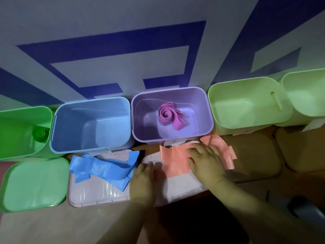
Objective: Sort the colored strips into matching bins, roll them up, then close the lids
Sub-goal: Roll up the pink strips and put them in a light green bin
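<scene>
Right now, in the head view, the pink strip (175,155) lies on the white lid (175,189) before the purple bin (193,103), its long axis left-right. The right hand (205,162) presses it, fingers spread flat. The left hand (146,175) sits at its left end, fingers too blurred to tell.

No text, number or brand can be read anywhere. The far wall (105,20) carries broad blue strokes (112,42) that look like parts of very large painted characters, but they are cut off and not legible. A small white tag (173,142) sits on the near face of the purple bin (208,111) and a second white tag (312,126) by the rightmost pale green bin (306,95), both too blurred to read.
</scene>
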`<state>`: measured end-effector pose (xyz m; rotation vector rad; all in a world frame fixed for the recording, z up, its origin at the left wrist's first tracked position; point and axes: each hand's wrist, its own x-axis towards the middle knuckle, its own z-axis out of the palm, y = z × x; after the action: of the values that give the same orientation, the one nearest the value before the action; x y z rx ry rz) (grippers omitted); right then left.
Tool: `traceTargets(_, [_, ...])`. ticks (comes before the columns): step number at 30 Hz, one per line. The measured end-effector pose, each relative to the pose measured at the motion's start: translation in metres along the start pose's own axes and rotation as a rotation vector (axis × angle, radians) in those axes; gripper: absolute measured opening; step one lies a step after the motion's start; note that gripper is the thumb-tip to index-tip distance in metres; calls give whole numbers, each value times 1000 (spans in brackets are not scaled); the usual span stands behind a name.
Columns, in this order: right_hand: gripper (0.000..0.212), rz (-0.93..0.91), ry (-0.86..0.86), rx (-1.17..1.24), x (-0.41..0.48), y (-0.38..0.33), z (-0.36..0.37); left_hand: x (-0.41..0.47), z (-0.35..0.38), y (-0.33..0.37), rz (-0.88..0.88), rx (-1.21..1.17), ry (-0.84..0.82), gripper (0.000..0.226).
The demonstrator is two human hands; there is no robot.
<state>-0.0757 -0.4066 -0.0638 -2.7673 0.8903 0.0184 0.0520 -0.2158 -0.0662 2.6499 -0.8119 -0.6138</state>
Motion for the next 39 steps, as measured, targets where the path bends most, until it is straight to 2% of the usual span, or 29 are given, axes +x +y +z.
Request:
traceTargets(2, [28, 35, -32, -17, 0, 2, -1, -3, -2, 1, 8, -69, -10, 17])
traceTargets(4, [26, 62, -70, -27, 0, 3, -2, -8, -12, 9, -28, -252, -18, 11])
traceTargets(9, [38, 87, -105, 19, -8, 3, -7, -20, -24, 20, -185, -610, -17, 26])
traceTargets(14, [52, 19, -9, 127, -28, -6, -15, -30, -27, 16, -225, -716, 45, 25])
traceTargets(17, [51, -77, 9, 169, -39, -12, -18, -36, -29, 18, -209, -768, 55, 25])
traceTargets(22, [28, -132, 10, 165, -42, -14, -17, -44, -29, 18, -235, -810, 50, 17])
traceTargets(25, [4, -201, 71, 139, -42, -14, -12, -48, -28, 17, -251, -824, 52, 14])
traceTargets(29, [15, -249, 84, 113, -38, -17, -10, -49, -29, 16, -262, -821, 53, 14])
traceTargets(33, [14, -321, 62, 289, -34, -28, -23, -49, -36, 17, -250, -832, 58, 14])
traceTargets(37, [30, -276, 97, 367, -32, -31, -45, -49, -51, 26, -233, -872, 63, 13])
traceTargets(39, [31, -217, 123, 404, -34, -31, -60, -51, -63, 32, -207, -886, 65, 13])
